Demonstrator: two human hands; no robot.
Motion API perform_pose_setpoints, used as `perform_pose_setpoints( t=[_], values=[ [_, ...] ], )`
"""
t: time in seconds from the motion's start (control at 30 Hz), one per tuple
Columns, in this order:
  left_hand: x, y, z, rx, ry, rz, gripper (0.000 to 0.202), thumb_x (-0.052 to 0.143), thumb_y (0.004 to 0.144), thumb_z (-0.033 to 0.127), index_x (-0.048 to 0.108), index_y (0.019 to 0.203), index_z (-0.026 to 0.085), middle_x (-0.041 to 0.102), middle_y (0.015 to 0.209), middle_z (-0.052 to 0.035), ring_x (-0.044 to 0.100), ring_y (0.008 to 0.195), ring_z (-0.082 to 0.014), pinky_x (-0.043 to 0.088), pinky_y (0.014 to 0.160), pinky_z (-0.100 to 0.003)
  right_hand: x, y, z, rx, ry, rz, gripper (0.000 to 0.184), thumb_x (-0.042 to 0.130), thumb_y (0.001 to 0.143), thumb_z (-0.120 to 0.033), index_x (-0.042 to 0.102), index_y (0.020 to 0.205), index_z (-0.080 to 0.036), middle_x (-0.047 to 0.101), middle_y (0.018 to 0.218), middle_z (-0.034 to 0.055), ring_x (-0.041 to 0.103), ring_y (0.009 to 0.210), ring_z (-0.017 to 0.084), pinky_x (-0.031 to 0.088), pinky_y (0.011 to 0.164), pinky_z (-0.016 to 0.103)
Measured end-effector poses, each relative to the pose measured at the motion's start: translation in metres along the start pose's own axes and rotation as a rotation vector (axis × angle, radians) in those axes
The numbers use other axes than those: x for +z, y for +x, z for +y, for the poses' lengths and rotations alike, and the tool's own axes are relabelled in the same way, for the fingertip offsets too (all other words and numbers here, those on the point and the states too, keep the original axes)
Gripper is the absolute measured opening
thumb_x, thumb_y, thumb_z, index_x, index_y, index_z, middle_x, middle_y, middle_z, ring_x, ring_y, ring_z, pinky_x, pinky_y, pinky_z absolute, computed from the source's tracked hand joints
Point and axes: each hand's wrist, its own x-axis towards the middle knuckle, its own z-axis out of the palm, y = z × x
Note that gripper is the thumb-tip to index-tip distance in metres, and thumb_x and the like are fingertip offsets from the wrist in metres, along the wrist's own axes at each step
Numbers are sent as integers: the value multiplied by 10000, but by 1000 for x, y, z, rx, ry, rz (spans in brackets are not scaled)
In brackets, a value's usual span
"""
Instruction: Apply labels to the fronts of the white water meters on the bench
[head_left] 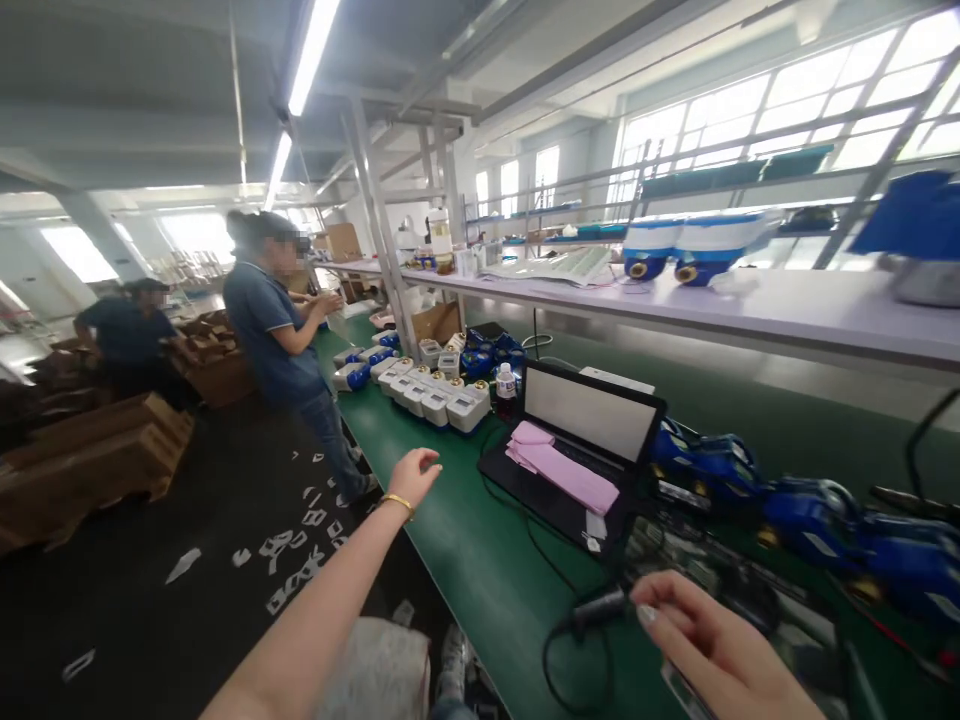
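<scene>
My left hand reaches out over the edge of the green bench, fingers curled loosely, holding nothing I can see; a gold bracelet sits on the wrist. My right hand is low at the front right, fingers closed on a black corded handheld device whose cable loops on the bench. An open laptop with a pink cloth on its keyboard stands just beyond. Blue meter bodies lie to the right of it.
A row of white meters and a small bottle sit farther along the bench. A person in a blue shirt stands beside the bench; another bends over cardboard boxes at left. Paper scraps litter the floor. A shelf runs above.
</scene>
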Motion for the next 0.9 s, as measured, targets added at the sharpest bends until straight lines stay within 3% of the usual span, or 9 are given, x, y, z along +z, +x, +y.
perform_pose_setpoints(
  t=[0.1, 0.2, 0.3, 0.4, 0.53, 0.7, 0.77, 0.9],
  values=[
    [-12, 100, -55, 152, 208, -59, 354, 591, 723, 187, 553, 1074, 155, 544, 1146, -116, 476, 1104, -268, 370, 979, -429, 56, 111, -25, -57, -279, 20, 339, 481, 781, -468, 508, 978, -193, 373, 515, -69, 411, 494, 124, 302, 503, 234],
    [-9, 185, -93, 294, 357, -200, 563, 676, 669, 179, 478, 1195, 145, 453, 1286, -140, 361, 1228, -286, 288, 1049, -432, 109, 222, -39, -27, -498, 39, 375, 494, 793, -379, 472, 1103, -168, 496, 544, -48, 511, 559, 156, 315, 537, 251],
    [4, 245, -115, 426, 462, -358, 781, 767, 577, 200, 402, 1264, 133, 369, 1362, -158, 288, 1283, -303, 252, 1073, -432, 147, 316, -41, 46, -674, 59, 506, 552, 786, -347, 407, 1228, -148, 610, 666, 16, 591, 699, 203, 347, 587, 264],
    [16, 284, -126, 564, 526, -474, 889, 803, 523, 199, 360, 1288, 104, 329, 1384, -175, 253, 1300, -306, 229, 1085, -410, 169, 382, -37, 114, -838, 93, 666, 581, 780, -382, 291, 1331, -146, 656, 835, 94, 613, 821, 260, 382, 632, 293],
    [22, 310, -133, 727, 552, -582, 803, 782, 563, 232, 399, 1251, 75, 413, 1312, -183, 354, 1236, -297, 262, 1064, -384, 178, 429, -29, 194, -966, 149, 802, 622, 745, -451, 212, 1367, -155, 655, 939, 138, 620, 868, 280, 405, 646, 298],
    [13, 336, -129, 853, 514, -731, 627, 718, 651, 350, 489, 1194, 135, 514, 1230, -126, 458, 1143, -254, 282, 1040, -349, 178, 442, -17, 153, -1101, 105, 714, 560, 764, -524, 302, 1322, -159, 670, 804, 98, 639, 736, 267, 398, 573, 290],
    [9, 348, -124, 822, 505, -804, 552, 667, 689, 422, 529, 1175, 199, 566, 1178, -75, 509, 1079, -235, 335, 989, -328, 174, 444, -15, 130, -1163, 104, 698, 543, 753, -548, 359, 1291, -141, 668, 773, 102, 636, 706, 270, 396, 563, 295],
    [4, 371, -113, 610, 457, -890, 479, 556, 729, 545, 575, 1144, 307, 628, 1084, -26, 562, 978, -228, 419, 815, -286, 157, 455, -19, 119, -1091, 108, 695, 576, 685, -551, 463, 1223, -127, 652, 720, 63, 624, 715, 242, 396, 579, 275]
  ],
)
